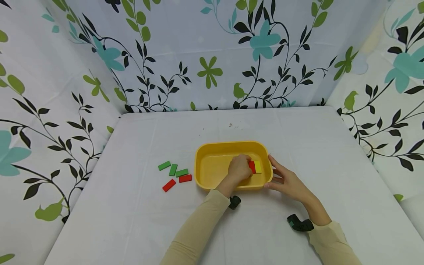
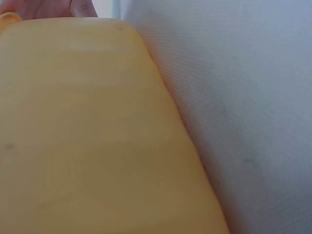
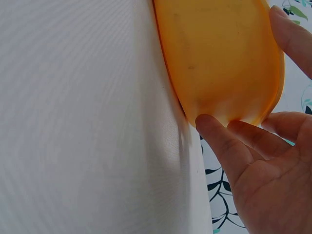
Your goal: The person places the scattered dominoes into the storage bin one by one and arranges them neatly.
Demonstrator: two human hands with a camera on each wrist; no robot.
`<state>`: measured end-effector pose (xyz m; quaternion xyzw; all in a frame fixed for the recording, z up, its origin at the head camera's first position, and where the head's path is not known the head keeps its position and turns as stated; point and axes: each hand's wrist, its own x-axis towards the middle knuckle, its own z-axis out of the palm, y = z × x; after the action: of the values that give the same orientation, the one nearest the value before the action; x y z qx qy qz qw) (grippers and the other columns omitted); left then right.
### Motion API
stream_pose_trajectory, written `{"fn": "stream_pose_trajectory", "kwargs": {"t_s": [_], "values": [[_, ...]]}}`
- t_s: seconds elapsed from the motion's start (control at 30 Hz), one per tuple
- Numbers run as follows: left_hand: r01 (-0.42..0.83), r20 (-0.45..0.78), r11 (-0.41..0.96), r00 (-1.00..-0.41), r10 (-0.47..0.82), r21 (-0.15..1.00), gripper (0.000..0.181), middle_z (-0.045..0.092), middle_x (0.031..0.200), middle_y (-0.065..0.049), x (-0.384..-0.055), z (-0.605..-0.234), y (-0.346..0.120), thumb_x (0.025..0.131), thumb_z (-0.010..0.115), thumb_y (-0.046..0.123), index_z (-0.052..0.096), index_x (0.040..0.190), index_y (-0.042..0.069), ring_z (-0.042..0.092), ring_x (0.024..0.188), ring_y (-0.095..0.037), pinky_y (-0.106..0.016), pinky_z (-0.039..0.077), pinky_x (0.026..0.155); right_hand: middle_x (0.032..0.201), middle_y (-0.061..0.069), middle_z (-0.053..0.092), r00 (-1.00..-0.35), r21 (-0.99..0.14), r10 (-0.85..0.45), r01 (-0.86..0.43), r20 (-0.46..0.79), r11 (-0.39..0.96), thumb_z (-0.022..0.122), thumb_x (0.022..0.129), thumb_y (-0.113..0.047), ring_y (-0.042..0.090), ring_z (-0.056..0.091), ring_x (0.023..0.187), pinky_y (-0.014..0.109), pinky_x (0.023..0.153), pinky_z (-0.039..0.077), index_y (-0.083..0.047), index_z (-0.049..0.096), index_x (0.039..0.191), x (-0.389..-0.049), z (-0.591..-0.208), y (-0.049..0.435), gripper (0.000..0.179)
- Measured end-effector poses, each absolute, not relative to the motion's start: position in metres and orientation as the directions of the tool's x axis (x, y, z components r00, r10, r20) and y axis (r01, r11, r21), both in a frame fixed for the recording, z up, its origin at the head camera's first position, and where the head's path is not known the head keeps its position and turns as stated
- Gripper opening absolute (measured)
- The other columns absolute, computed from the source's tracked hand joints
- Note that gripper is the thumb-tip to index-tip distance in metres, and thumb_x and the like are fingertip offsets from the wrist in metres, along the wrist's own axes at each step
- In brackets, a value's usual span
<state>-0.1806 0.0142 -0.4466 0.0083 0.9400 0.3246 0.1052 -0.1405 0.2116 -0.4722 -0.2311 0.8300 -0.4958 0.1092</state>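
A shallow yellow tray point(image 1: 212, 147) sits on the white table. My left hand point(image 1: 239, 168) reaches down inside it, its curled fingertips pinching a small red block point(image 1: 252, 166). That block lies right beside a yellow block point(image 1: 258, 167) near the tray's right end; the hand partly hides the red one. My right hand point(image 1: 287, 181) is at the right end of the tray, fingers spread and fairly straight, fingertips against the outer wall. The right wrist view shows those fingertips along the edge of the tray point(image 3: 224, 63). In the left wrist view the tray wall point(image 2: 92, 122) fills much of the frame.
Left of the tray lie three green blocks, one of them farthest left point(image 1: 164, 165), and two red blocks, the nearer one tilted point(image 1: 169, 185). Small brown specks point(image 1: 230, 125) dot the cloth behind the tray. A leaf-patterned curtain point(image 1: 208, 55) surrounds the table's back and sides.
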Motion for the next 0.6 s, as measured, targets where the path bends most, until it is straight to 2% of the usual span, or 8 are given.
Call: {"fn": "stream_pose_trajectory", "kwargs": {"t_s": [0.27, 0.47, 0.6], "values": [[-0.039, -0.157, 0.765, -0.984, 0.082, 0.643, 0.055, 0.067, 0.123, -0.006, -0.18, -0.448, 0.012, 0.078, 0.08, 0.012, 0.063, 0.13, 0.01, 0.059, 0.106, -0.024, -0.034, 0.049, 0.095, 0.163, 0.015, 0.015, -0.868, -0.873, -0.494, -0.276, 0.047, 0.403, 0.074, 0.087, -0.021, 0.045, 0.041, 0.136, 0.04, 0.098, 0.046, -0.017, 0.013, 0.158, -0.142, -0.474, 0.212, 0.094], [0.061, 0.02, 0.659, -0.997, 0.07, 0.749, 0.061, 0.056, 0.122, -0.009, -0.174, -0.434, 0.001, 0.083, 0.077, 0.022, 0.055, 0.139, 0.017, 0.058, 0.101, -0.021, -0.03, 0.052, 0.085, 0.163, 0.017, 0.015, -0.869, -0.872, -0.493, -0.273, 0.043, 0.405, 0.074, 0.087, -0.022, 0.045, 0.041, 0.136, 0.04, 0.098, 0.046, -0.015, 0.013, 0.158, -0.141, -0.474, 0.211, 0.094], [0.144, 0.123, 0.593, -0.989, 0.076, 0.792, 0.065, 0.049, 0.13, -0.009, -0.166, -0.414, -0.02, 0.084, 0.077, 0.025, 0.05, 0.143, 0.021, 0.057, 0.107, -0.023, -0.031, 0.051, 0.086, 0.163, 0.017, 0.016, -0.872, -0.875, -0.487, -0.267, 0.041, 0.405, 0.074, 0.086, -0.022, 0.045, 0.041, 0.136, 0.04, 0.098, 0.046, -0.015, 0.014, 0.158, -0.141, -0.473, 0.211, 0.094]]}}
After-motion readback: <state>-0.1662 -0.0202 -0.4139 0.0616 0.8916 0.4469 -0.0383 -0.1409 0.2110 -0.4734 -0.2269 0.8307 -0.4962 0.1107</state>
